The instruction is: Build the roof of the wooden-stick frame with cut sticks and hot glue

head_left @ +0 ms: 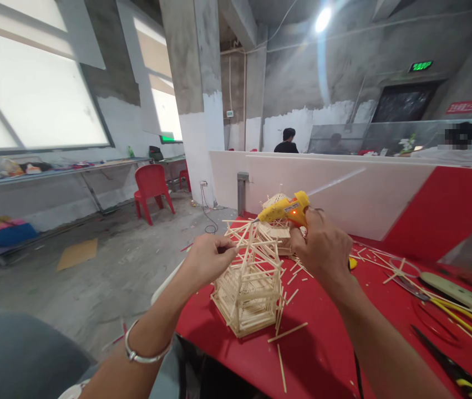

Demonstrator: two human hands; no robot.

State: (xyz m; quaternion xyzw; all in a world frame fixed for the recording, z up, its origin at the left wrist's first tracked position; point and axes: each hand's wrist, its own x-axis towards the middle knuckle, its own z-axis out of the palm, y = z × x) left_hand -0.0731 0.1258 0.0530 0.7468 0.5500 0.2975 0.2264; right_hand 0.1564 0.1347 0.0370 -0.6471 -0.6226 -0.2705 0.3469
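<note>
A model house frame built of thin wooden sticks [258, 307] stands on the red table. My left hand [208, 256] is closed at its upper left side, with thumb and finger pinching the end of a thin wooden stick [260, 243]. Wrapped around the handle of a yellow hot glue gun [279, 210] is my right hand [325, 244]. The gun's orange light glows, and its nozzle points left at the sticks on top of the frame. Behind the gun, partly hidden, a second stick model [278, 198] is visible.
Loose sticks [288, 332] lie about the red table [323, 354]. At right are yellow-handled pliers [447, 307] and black scissors [443, 352]. A white partition [335, 194] rises behind the table. A red chair [152, 185] stands across the floor; two people sit beyond the partition.
</note>
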